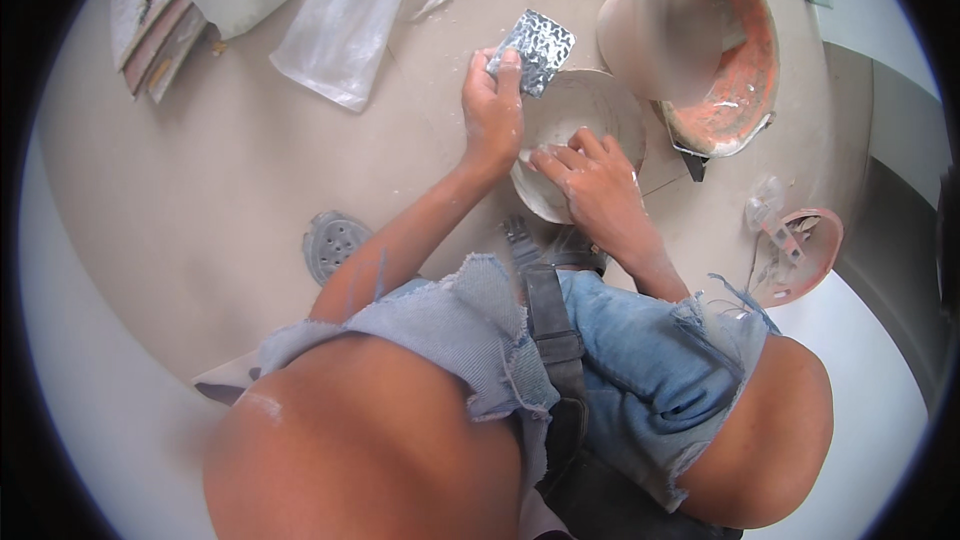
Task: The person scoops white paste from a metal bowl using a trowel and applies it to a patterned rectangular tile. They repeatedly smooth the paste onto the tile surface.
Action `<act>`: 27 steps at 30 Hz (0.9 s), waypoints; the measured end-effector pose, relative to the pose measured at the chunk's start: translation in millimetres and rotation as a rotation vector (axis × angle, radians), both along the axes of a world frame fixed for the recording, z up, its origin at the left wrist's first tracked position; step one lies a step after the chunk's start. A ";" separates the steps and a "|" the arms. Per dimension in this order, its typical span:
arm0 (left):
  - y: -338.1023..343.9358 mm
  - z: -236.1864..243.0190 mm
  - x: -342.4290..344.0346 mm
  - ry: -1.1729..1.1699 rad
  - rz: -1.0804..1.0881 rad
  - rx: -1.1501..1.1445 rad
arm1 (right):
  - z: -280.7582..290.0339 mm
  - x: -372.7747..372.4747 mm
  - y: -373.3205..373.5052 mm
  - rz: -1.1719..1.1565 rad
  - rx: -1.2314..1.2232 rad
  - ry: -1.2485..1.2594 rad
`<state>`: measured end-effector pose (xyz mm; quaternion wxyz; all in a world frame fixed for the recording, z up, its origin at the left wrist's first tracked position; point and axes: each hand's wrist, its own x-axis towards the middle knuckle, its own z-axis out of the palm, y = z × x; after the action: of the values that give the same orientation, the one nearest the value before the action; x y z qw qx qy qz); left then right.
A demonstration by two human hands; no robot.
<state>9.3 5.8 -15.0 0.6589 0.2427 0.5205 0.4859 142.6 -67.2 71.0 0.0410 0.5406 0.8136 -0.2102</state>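
My left hand (pixel 492 112) is closed on a small flat square piece (pixel 541 48) with a mottled black-and-white pattern, held up beyond the rim of a pale round tub (pixel 628 112). The thumb lies over its face. Over the near part of that tub hovers my right hand (pixel 596 180), fingers bent, with thumb and forefinger drawn together near the left inner wall. Whatever they pinch, if anything, is too small to make out. White residue marks the right fingers and the tub's inside.
An orange, plaster-smeared basin (pixel 752 90) stands at the far right beside a beige container (pixel 635 45). A pink bowl (pixel 822 250) lies right. Clear plastic sheeting (pixel 345 35) and stacked strips (pixel 165 50) lie far left. A grey perforated shoe (pixel 335 245) is near my left forearm.
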 end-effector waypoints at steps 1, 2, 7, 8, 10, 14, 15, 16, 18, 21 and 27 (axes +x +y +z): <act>-0.1 0.0 -0.8 0.011 -0.004 -0.008 | 2.1 5.9 -1.9 0.025 -0.025 0.014; -0.6 -0.5 -1.5 0.022 -0.009 -0.016 | 4.4 11.9 -2.3 0.035 -0.043 0.029; -0.9 -2.5 -4.7 0.080 -0.058 -0.012 | 37.8 40.3 3.7 -0.021 -0.179 0.125; -0.9 -5.4 -4.5 0.068 -0.056 -0.009 | 42.2 42.3 2.9 -0.052 -0.167 0.167; -0.9 -6.0 -3.6 0.044 -0.049 -0.003 | 48.7 45.5 0.4 -0.118 -0.143 0.253; -0.8 -4.6 -2.5 0.055 -0.037 0.018 | 56.6 50.0 -2.2 -0.241 -0.073 0.340; -1.2 -5.5 -3.0 0.073 -0.037 0.027 | 56.8 49.5 -0.8 -0.289 -0.066 0.353; -1.1 -4.7 -3.0 0.078 -0.043 0.017 | 56.9 49.8 0.5 -0.338 -0.055 0.364; -0.8 -3.1 -5.0 0.092 -0.054 -0.004 | 49.8 45.3 5.1 -0.315 -0.069 0.308; 0.1 -3.8 -2.3 0.055 -0.028 0.026 | 30.3 36.6 12.2 -0.297 -0.076 0.253; -1.5 -5.8 -7.0 0.044 -0.006 0.039 | 4.6 17.7 -3.9 -0.093 -0.169 0.173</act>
<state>2.2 4.3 -20.8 0.6438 0.2676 0.5245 0.4888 160.2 -71.1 75.6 0.0062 0.5520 0.7676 -0.3257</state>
